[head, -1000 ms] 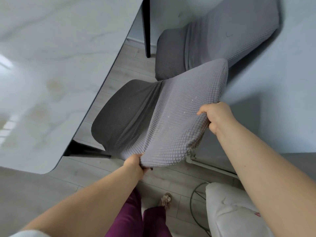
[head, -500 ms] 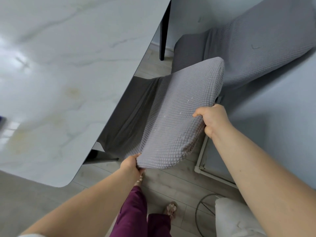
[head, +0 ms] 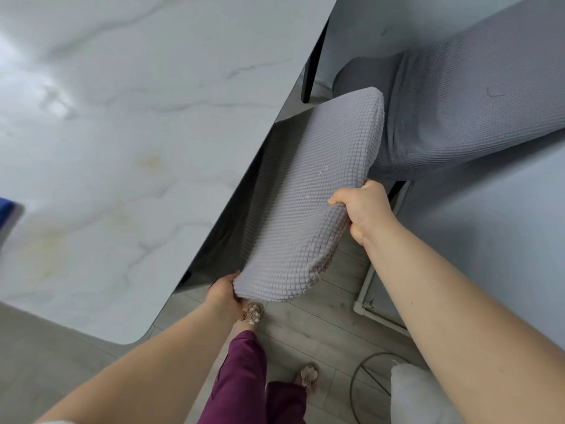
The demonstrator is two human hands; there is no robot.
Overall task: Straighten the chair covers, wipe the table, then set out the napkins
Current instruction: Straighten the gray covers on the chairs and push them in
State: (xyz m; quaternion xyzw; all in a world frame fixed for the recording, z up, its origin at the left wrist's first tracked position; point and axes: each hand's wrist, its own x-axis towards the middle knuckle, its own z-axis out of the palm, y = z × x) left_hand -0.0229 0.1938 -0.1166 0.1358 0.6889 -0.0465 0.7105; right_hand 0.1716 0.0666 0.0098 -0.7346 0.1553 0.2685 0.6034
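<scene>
A grey waffle-textured chair cover [head: 308,194] stretches over the backrest of the near chair, whose seat lies mostly under the white marble table [head: 128,142]. My left hand [head: 223,290] pinches the cover's lower left corner. My right hand [head: 362,209] grips the cover's right edge with curled fingers. A second chair with the same grey cover [head: 458,111] stands behind it at the upper right. No napkins or cloth are visible.
The table's black leg [head: 312,78] stands between the two chairs. A white frame [head: 371,289] runs along the wall at right. A white cushion [head: 422,396] and a round wire stand [head: 367,381] sit at the lower right. My feet in slippers are on the wooden floor.
The near chair has slid further under the table, so less of its seat shows. Both hands kept their hold on the cover and moved with it; the view shifted left.
</scene>
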